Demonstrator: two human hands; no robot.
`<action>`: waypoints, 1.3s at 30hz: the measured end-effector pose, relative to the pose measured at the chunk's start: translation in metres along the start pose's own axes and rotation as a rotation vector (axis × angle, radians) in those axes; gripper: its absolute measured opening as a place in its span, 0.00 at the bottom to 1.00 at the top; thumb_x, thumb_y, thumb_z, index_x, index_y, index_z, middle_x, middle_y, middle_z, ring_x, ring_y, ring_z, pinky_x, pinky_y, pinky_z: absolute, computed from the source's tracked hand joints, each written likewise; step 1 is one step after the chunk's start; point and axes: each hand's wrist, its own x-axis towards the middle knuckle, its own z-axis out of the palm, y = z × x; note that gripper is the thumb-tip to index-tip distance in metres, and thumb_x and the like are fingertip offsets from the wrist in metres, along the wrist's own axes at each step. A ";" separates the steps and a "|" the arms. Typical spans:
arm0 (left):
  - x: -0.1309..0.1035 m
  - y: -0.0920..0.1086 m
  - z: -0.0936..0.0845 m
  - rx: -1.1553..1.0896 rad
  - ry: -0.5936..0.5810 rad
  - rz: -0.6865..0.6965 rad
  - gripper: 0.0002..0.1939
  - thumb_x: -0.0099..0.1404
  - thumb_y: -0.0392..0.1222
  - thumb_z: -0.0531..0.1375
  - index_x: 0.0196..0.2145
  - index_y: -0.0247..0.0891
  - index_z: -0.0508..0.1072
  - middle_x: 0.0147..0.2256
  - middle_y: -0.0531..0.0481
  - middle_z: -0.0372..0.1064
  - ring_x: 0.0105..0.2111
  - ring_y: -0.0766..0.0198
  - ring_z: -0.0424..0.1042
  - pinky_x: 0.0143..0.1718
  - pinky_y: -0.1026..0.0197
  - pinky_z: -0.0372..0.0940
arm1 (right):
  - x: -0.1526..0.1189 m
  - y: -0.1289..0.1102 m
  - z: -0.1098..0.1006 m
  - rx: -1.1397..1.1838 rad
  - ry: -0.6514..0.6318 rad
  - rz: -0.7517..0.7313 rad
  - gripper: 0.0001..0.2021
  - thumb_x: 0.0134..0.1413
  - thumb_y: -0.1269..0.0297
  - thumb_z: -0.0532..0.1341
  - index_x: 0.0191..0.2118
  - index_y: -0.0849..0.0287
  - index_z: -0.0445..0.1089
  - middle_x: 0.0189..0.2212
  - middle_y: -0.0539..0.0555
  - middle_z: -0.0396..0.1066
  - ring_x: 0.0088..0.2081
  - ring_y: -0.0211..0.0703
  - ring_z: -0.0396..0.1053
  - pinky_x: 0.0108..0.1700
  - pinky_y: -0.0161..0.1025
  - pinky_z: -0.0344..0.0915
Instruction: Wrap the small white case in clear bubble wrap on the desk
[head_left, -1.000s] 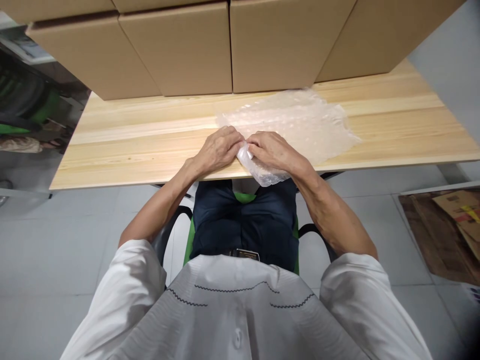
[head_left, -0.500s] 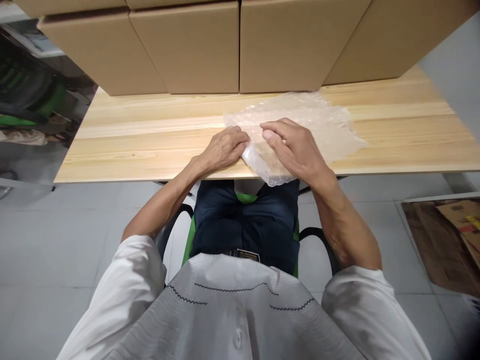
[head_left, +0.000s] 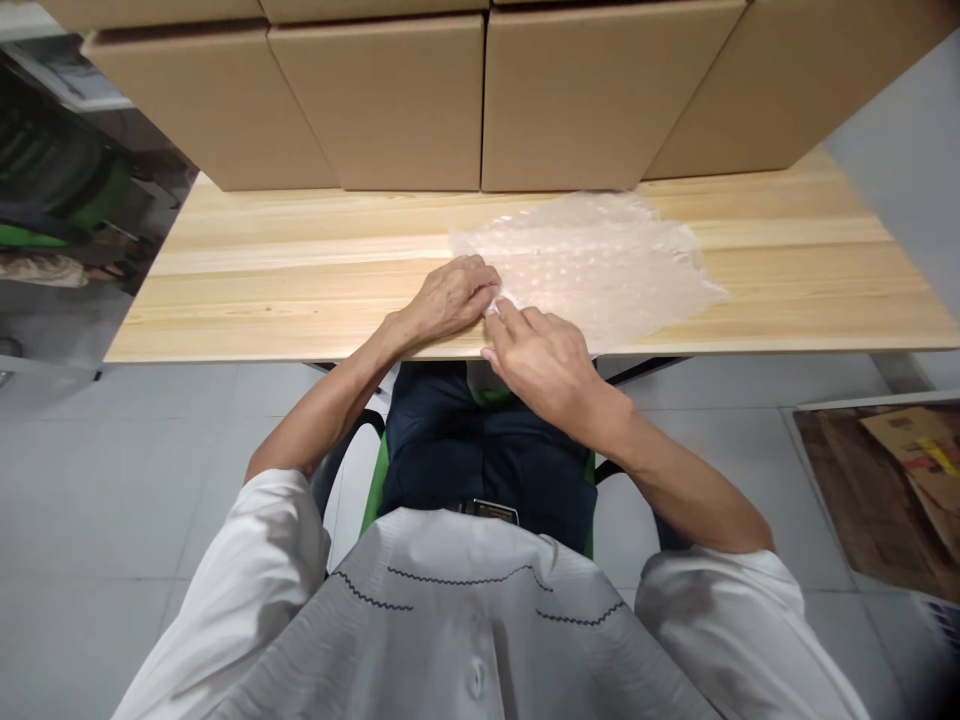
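A sheet of clear bubble wrap [head_left: 600, 260] lies on the wooden table [head_left: 300, 270], spread to the right of my hands. My left hand [head_left: 454, 295] rests on the tabletop, its curled fingers closed on the near left corner of the sheet. Right beside it, my right hand [head_left: 544, 365] reaches in from the front edge, with thumb and fingers on the gathered near edge of the wrap. Both sets of fingertips almost meet there. Anything folded inside the wrap under my fingers is hidden.
A row of cardboard boxes [head_left: 409, 105] stands along the table's back, with others stacked above. A green chair [head_left: 375, 490] is under me. Flattened cardboard [head_left: 885, 490] lies on the floor at right. Another chair [head_left: 64, 160] is at far left.
My right hand has moved left and toward me, from above the wrap down to its near edge. The near flap that hung over the table edge is now covered. My left hand stays put.
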 end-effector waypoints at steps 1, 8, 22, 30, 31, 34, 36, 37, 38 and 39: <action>0.000 0.001 0.000 0.007 -0.001 0.000 0.18 0.84 0.43 0.54 0.46 0.39 0.84 0.48 0.37 0.84 0.53 0.45 0.81 0.62 0.43 0.76 | 0.000 0.004 0.003 0.003 -0.015 0.026 0.23 0.87 0.68 0.55 0.74 0.75 0.73 0.70 0.77 0.79 0.57 0.65 0.79 0.54 0.55 0.75; 0.005 0.005 -0.008 -0.054 -0.022 -0.068 0.16 0.82 0.43 0.57 0.42 0.38 0.84 0.44 0.39 0.83 0.44 0.50 0.79 0.53 0.47 0.75 | 0.001 0.004 0.018 0.047 -0.037 0.140 0.24 0.86 0.66 0.56 0.76 0.72 0.71 0.76 0.76 0.75 0.59 0.64 0.77 0.53 0.52 0.75; -0.012 -0.009 -0.007 -0.031 0.185 0.022 0.20 0.89 0.53 0.55 0.65 0.43 0.79 0.65 0.33 0.78 0.61 0.45 0.82 0.65 0.41 0.76 | 0.010 0.007 0.043 0.077 0.041 0.263 0.27 0.84 0.76 0.48 0.77 0.74 0.72 0.57 0.73 0.85 0.54 0.61 0.76 0.47 0.52 0.73; -0.024 -0.014 -0.004 0.070 -0.005 0.320 0.20 0.81 0.41 0.55 0.63 0.41 0.82 0.66 0.32 0.83 0.67 0.43 0.82 0.69 0.36 0.76 | 0.009 0.010 0.041 0.107 0.040 0.287 0.26 0.84 0.74 0.52 0.76 0.74 0.73 0.56 0.75 0.85 0.56 0.65 0.77 0.49 0.52 0.75; -0.022 -0.015 -0.001 0.061 -0.010 0.321 0.22 0.81 0.39 0.55 0.64 0.40 0.82 0.66 0.31 0.83 0.67 0.43 0.82 0.69 0.37 0.76 | 0.009 0.010 0.039 0.110 0.025 0.288 0.26 0.84 0.74 0.51 0.77 0.74 0.73 0.57 0.75 0.86 0.56 0.65 0.78 0.49 0.53 0.75; -0.018 -0.016 0.004 0.035 -0.021 0.308 0.24 0.81 0.39 0.55 0.67 0.37 0.81 0.65 0.31 0.84 0.66 0.44 0.83 0.68 0.40 0.77 | 0.005 0.014 0.031 0.126 -0.032 0.292 0.27 0.85 0.74 0.51 0.78 0.75 0.72 0.59 0.74 0.86 0.59 0.66 0.78 0.51 0.53 0.74; -0.016 -0.014 0.003 0.045 -0.037 0.305 0.23 0.83 0.41 0.55 0.68 0.37 0.81 0.63 0.31 0.85 0.64 0.44 0.84 0.67 0.41 0.77 | 0.001 0.019 0.025 0.146 -0.062 0.290 0.26 0.84 0.74 0.52 0.77 0.74 0.72 0.60 0.73 0.86 0.60 0.66 0.77 0.53 0.54 0.74; -0.016 -0.013 0.003 0.059 -0.047 0.309 0.23 0.84 0.43 0.55 0.68 0.37 0.81 0.62 0.30 0.85 0.63 0.43 0.84 0.65 0.41 0.77 | -0.002 0.024 0.023 0.160 -0.071 0.283 0.25 0.84 0.74 0.52 0.76 0.73 0.73 0.61 0.72 0.86 0.60 0.66 0.77 0.53 0.53 0.73; -0.015 -0.011 0.003 0.076 -0.056 0.312 0.23 0.85 0.45 0.55 0.67 0.37 0.81 0.61 0.30 0.85 0.61 0.42 0.84 0.64 0.40 0.77 | -0.005 0.029 0.021 0.176 -0.073 0.272 0.25 0.84 0.73 0.53 0.75 0.72 0.74 0.61 0.70 0.86 0.60 0.65 0.77 0.53 0.53 0.73; -0.015 -0.009 0.003 0.096 -0.063 0.315 0.23 0.86 0.48 0.55 0.67 0.37 0.81 0.59 0.30 0.85 0.59 0.41 0.84 0.63 0.40 0.77 | -0.009 0.035 0.020 0.192 -0.067 0.258 0.24 0.84 0.73 0.53 0.74 0.70 0.75 0.61 0.69 0.87 0.59 0.64 0.77 0.53 0.53 0.72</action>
